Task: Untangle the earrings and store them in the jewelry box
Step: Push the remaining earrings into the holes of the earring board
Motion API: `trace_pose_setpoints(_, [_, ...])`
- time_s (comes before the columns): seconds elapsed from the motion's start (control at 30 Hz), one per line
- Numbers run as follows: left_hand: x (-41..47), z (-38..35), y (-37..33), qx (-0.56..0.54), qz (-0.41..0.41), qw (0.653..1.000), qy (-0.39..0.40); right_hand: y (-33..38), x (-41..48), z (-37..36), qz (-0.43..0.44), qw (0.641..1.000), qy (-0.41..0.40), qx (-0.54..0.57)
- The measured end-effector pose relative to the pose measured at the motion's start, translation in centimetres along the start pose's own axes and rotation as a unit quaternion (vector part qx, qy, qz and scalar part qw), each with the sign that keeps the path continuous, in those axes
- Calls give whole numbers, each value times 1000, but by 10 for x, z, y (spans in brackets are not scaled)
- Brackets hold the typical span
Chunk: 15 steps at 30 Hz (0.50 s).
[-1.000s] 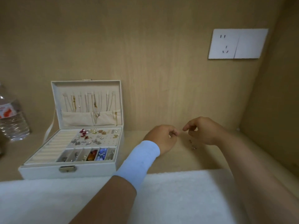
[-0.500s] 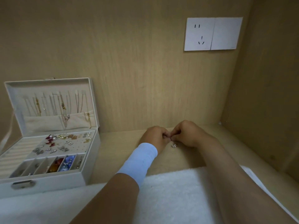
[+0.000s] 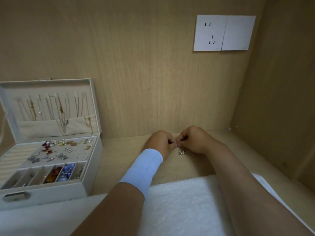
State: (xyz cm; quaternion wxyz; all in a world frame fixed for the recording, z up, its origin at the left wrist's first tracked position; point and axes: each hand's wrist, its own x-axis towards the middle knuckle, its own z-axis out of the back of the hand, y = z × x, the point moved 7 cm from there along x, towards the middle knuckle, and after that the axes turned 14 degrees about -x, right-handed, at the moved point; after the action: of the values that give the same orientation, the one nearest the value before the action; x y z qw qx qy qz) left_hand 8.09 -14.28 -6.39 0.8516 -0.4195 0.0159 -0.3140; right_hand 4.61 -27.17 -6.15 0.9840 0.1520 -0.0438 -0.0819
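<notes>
A wood-grain alcove closes the scene in: a back wall [image 3: 144, 82], a side wall [image 3: 281, 99] on the right, and a shelf [image 3: 119, 159] of the same tan board, with a white towel [image 3: 179, 201] laid along its near edge.

At the shelf's left edge the box [image 3: 51, 193] stands open, its lid [image 3: 51, 86] upright and hung with chains. The tray below holds studs pinned in a perforated pad and a front row of small compartments, some with coloured pieces in them.

Towards the middle of the shelf, close to the back wall, the left hand [image 3: 160, 143], with a white band [image 3: 144, 167] at the wrist, meets the right hand [image 3: 194, 142]. Both have fingers curled in and tips pressed together in a pinch. What sits between the tips is too small to see, but it is most likely part of the earrings [image 3: 182, 152], whose silver cluster shows just below the meeting point. Whether it dangles or lies on the shelf cannot be told.

This looks like the untangling step, with nothing from this cluster stored yet. The next move calls for a gentle pull apart with both pinches kept firm, then a carry left to the box, well apart from the hands.

A white socket [image 3: 224, 33] sits high on the back wall, towards the right corner.
</notes>
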Motion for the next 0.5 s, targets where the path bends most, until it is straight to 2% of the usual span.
trace_pose_setpoints(0.17, [-2,7,6,22,14,1000,-6,5,1,-2,14,1000,-1,10])
trace_pose_setpoints(0.5, [-9,36,21,-46,70,995,-55,15,0,-5,23,1000,-3,6])
